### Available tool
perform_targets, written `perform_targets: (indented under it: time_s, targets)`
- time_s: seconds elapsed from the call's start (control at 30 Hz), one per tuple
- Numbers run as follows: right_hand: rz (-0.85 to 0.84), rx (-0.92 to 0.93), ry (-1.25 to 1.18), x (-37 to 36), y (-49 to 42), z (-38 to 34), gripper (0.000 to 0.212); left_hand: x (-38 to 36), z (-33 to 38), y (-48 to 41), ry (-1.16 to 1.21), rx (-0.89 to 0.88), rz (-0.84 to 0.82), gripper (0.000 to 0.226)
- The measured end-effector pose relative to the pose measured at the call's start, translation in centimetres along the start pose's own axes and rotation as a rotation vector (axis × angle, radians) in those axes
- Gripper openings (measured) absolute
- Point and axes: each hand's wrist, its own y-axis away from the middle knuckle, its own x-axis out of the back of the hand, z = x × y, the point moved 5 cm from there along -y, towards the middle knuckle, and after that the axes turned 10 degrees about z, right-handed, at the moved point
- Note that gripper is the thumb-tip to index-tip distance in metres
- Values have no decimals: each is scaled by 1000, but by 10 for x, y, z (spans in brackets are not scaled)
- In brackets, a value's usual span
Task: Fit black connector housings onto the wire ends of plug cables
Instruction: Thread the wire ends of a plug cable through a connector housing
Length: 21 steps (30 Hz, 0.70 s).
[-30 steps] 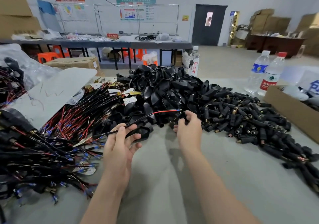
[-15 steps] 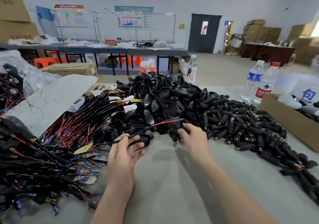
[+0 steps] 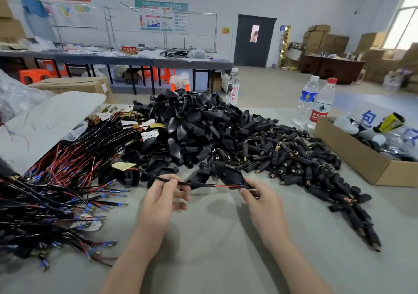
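Black cables with red wires and blue-tipped ends (image 3: 56, 192) lay in a tangled heap along the left of the grey worktop (image 3: 214, 237). Their ends pointed toward the middle, likely so each could be drawn out with little reach.

Just right of that heap the left hand (image 3: 161, 198) hovered above the worktop. Its thumb and forefinger pinched the black sheath of one thin plug cable (image 3: 158, 177), the other fingers loosely spread below. That grip seemed meant to keep the cable taut and level.

From the pinch the cable ran right, its bared red wire (image 3: 226, 186) stretched straight across to the right hand (image 3: 262, 205). The right hand's fingertips were curled on the near corner of a black teardrop-shaped plastic housing (image 3: 228, 175), held off the worktop. The wire's blue tip met the housing at the fingertips. Blur hid whether the tip had entered the housing; the work appeared to be at the threading stage.

Behind both hands rose a big mound of matching black housings (image 3: 199, 130), within easy reach. To its right spread a lower pile of small black barrel connectors with brass ends (image 3: 294, 158). Farther right stood two clear plastic water bottles (image 3: 306, 99), then an open brown cardboard box (image 3: 352, 155) at the worktop's edge.
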Motion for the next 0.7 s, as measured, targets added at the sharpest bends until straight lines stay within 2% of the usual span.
perform_targets:
  time_s: [0.13, 0.27, 0.5, 0.7]
  targets:
    - [-23, -19, -96, -2, -1, 1, 36, 6, -4, -11, 70, 108, 43, 19]
    - [-70, -53, -196, -4, -3, 1, 34, 10, -8, -17, 81, 136, 86, 17]
    - [-137, -85, -314, -8, -2, -6, 33, 7, -5, -12, -13, 24, 77, 13]
    - [-199, -228, -564, -10, 1, -6, 28, 7, -4, -9, -91, -81, 80, 16]
